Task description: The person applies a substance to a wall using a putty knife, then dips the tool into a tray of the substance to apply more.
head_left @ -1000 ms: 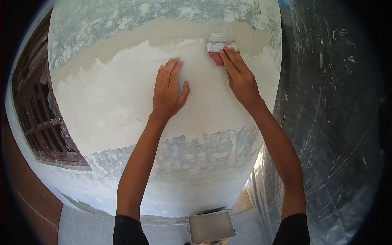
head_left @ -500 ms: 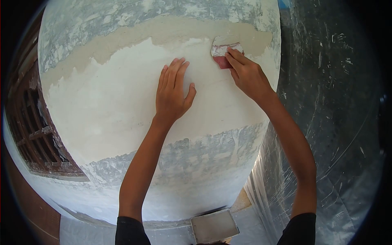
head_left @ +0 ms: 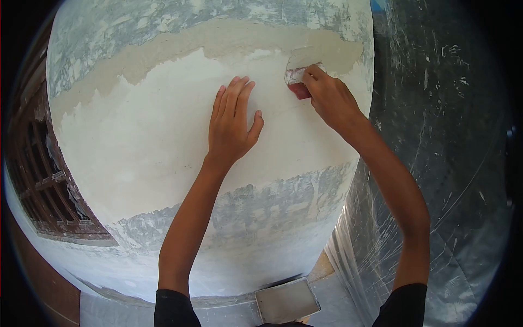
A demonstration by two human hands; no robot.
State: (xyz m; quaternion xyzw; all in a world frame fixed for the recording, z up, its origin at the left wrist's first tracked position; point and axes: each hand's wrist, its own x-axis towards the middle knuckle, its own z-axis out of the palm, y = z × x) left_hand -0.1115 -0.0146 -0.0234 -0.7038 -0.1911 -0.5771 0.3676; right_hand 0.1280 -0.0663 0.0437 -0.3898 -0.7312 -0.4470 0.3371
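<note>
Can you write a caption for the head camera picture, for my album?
Right hand grips a red scraper against a patchy wall; left hand spreads beside it.

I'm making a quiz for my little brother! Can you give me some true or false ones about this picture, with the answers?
1. The right hand holds a scraper. True.
2. The left hand holds a brush. False: it holds no tool, and its fingers are spread out.
3. Part of the scraper is red. True.
4. The window is to the right of both hands. False: it is to the left of both.
5. A dark sheet hangs to the right of the wall. True.
6. The tray is higher than the hands. False: it is down below them.
</note>
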